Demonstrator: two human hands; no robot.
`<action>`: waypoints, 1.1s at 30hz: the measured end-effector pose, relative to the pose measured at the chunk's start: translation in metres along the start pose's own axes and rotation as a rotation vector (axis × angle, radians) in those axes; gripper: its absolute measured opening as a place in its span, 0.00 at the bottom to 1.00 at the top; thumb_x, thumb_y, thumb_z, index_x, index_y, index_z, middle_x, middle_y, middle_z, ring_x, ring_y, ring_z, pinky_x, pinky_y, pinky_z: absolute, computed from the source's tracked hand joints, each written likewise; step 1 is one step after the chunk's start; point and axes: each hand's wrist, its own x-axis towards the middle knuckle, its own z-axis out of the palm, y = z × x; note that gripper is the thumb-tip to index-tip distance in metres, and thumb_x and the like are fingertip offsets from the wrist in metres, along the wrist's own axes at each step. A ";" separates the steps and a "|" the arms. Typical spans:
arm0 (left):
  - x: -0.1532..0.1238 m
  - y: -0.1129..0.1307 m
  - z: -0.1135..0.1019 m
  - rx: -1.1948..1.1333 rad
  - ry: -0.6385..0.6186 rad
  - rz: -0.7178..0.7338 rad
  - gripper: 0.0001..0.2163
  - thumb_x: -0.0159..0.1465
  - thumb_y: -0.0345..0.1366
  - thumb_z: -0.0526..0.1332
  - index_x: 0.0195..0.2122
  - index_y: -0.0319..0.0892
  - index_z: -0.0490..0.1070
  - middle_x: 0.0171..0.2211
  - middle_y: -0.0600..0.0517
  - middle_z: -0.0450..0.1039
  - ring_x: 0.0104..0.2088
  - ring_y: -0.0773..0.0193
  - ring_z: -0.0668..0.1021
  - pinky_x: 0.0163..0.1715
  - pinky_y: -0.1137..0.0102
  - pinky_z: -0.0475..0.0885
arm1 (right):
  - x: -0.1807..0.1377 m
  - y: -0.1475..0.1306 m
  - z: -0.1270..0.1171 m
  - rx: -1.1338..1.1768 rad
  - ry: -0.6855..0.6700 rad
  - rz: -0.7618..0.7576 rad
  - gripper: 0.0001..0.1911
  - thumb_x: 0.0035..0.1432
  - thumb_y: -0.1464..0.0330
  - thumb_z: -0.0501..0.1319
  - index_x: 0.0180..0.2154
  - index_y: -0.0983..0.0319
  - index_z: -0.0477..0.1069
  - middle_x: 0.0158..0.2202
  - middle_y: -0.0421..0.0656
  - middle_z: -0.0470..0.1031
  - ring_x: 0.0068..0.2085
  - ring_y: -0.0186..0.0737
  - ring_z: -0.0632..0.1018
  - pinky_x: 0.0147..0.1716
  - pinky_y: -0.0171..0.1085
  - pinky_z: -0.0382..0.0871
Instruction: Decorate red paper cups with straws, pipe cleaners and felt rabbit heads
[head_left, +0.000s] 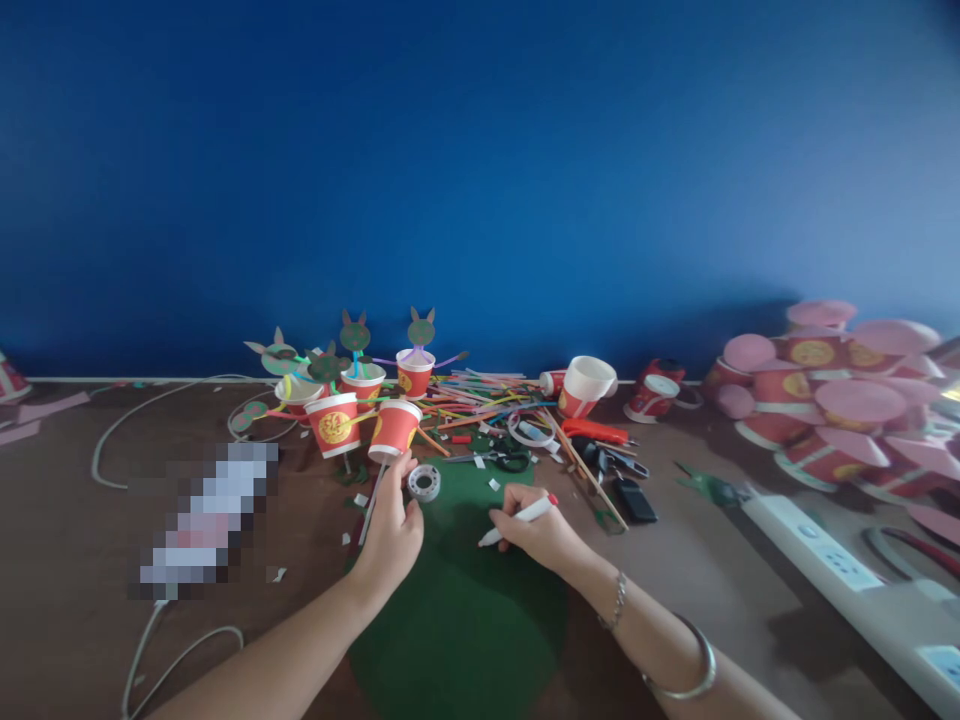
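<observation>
My right hand (536, 532) is closed round a white marker (517, 520) with a red end, its tip resting on a dark green felt sheet (465, 620). My left hand (391, 525) lies on the sheet's upper left edge, fingers curled near a thin stick and just below a red paper cup (393, 428). A roll of clear tape (424, 482) sits on the felt between the hands.
Red cups with green rabbit heads (352, 375) stand behind, beside a heap of coloured straws (480, 395), scissors (499, 459) and an orange cutter (594, 431). Pink-lidded cups (832, 400) pile at the right. A white power strip (840, 555) and cables (150, 640) lie around.
</observation>
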 end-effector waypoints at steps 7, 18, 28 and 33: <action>0.000 0.000 -0.001 -0.022 0.003 0.004 0.27 0.55 0.22 0.52 0.57 0.43 0.56 0.55 0.43 0.63 0.57 0.55 0.66 0.58 0.54 0.59 | 0.002 0.004 -0.001 0.089 0.058 -0.025 0.13 0.51 0.68 0.59 0.19 0.59 0.58 0.15 0.38 0.71 0.21 0.37 0.77 0.20 0.30 0.59; 0.000 -0.002 -0.001 -0.001 -0.009 -0.006 0.27 0.55 0.23 0.51 0.57 0.42 0.55 0.55 0.42 0.62 0.57 0.54 0.66 0.58 0.54 0.59 | 0.001 0.003 0.000 0.018 -0.007 -0.009 0.13 0.50 0.70 0.58 0.18 0.59 0.57 0.14 0.37 0.72 0.19 0.35 0.75 0.17 0.28 0.56; 0.000 -0.002 -0.001 0.002 -0.021 -0.006 0.27 0.56 0.23 0.50 0.58 0.41 0.54 0.55 0.41 0.62 0.57 0.55 0.65 0.58 0.53 0.58 | 0.001 0.002 0.001 -0.001 0.051 -0.027 0.13 0.50 0.69 0.59 0.19 0.59 0.59 0.15 0.38 0.73 0.20 0.35 0.76 0.19 0.29 0.59; 0.000 -0.001 -0.001 -0.001 -0.017 -0.004 0.27 0.56 0.23 0.51 0.58 0.41 0.55 0.55 0.42 0.62 0.57 0.54 0.66 0.58 0.53 0.58 | 0.000 0.002 0.000 0.066 -0.027 0.000 0.13 0.50 0.69 0.59 0.19 0.59 0.57 0.14 0.37 0.71 0.20 0.36 0.76 0.17 0.28 0.56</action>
